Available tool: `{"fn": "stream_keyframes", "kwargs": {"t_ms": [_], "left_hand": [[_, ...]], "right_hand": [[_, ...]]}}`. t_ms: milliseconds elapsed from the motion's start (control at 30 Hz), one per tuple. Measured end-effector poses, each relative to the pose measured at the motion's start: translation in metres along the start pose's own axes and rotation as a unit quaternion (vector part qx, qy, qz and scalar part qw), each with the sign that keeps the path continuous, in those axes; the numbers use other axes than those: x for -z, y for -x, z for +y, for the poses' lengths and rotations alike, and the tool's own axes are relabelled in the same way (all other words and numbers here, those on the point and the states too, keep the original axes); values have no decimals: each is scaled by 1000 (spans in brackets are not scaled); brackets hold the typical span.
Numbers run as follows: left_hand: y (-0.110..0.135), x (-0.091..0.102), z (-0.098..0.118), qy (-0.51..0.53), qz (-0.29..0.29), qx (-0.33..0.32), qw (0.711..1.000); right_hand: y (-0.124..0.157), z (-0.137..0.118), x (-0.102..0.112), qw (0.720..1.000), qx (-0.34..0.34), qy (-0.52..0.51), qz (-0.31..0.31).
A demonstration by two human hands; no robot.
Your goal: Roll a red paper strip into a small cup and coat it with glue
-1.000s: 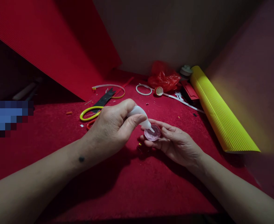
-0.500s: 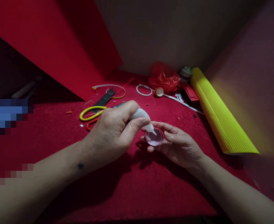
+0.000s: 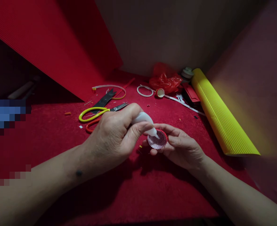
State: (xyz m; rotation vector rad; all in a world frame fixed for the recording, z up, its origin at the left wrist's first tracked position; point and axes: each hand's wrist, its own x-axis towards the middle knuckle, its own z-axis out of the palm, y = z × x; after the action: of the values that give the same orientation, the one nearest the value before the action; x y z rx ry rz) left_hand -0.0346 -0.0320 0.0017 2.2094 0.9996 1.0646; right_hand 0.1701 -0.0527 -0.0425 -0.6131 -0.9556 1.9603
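My left hand (image 3: 121, 131) is closed around a white squeeze glue bottle (image 3: 146, 121), which tips nozzle-down to the right. Its narrow tip is at the inside of a round coil of corrugated paper strip (image 3: 156, 142), pale and purplish inside with a red rim. Whether the tip touches the paper I cannot tell. Thumb and fingers of my right hand (image 3: 183, 146) grip this coil by its edge and keep it tilted toward me. Just behind my left hand lie scissors (image 3: 93, 115) with yellow and red handles, partly covered by the hand.
A yellow corrugated roll (image 3: 223, 116) lies at the right. Red corrugated sheet (image 3: 58, 40) leans at the back left. Toward the back are a red plastic bag (image 3: 165, 78), a white ring (image 3: 145, 91), a small round cup-like piece (image 3: 160, 93), a black strip (image 3: 103, 100) and paper scraps.
The view has shifted slightly, so more of the scissors shows. Both hands, the bottle and the coil sit marginally lower; the grips are the same.
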Motion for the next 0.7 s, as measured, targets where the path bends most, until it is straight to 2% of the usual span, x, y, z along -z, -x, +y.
{"fn": "stream_keyframes", "kwargs": {"t_ms": [700], "left_hand": [[4, -3, 8, 0, -8, 26, 1000]], "right_hand": [[1, -2, 0, 999, 20, 28, 10]]}}
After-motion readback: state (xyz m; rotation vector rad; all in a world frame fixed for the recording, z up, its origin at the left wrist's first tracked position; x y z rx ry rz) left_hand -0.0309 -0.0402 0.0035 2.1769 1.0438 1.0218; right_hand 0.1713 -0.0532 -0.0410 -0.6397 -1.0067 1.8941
